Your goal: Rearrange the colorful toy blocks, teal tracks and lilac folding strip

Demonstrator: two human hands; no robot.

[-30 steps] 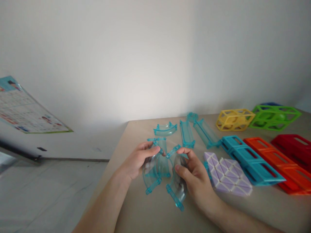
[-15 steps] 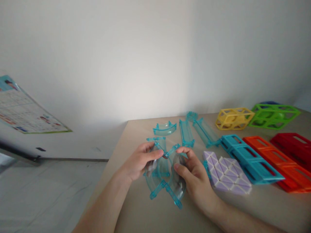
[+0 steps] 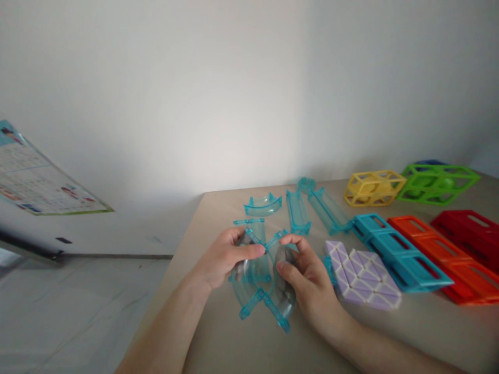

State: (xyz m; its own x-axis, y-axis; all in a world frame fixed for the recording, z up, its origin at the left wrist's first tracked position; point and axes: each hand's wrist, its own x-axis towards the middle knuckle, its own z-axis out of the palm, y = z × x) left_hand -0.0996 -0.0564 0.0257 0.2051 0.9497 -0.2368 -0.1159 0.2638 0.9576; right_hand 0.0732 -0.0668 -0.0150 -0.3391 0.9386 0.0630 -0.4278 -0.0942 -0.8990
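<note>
Two clear curved track tubes with teal end connectors are held side by side above the table. My left hand is closed on the left curved tube, its thumb lying over the upper teal connector. Around the right curved tube, the fingers and thumb of my right hand are closed. The tubes' teal ends meet at the top and bottom; whether they are locked together I cannot tell. Behind them a teal track piece lies on the table, partly hidden.
Farther back lie a curved teal track and two straight teal tracks. To the right are lilac triangle tiles, blue frames, orange frames, red frames, yellow frames and green frames.
My left thumb has slid slightly right, over the upper teal joint. Both hands keep their hold on the tubes, and the whole view has shifted a little.
</note>
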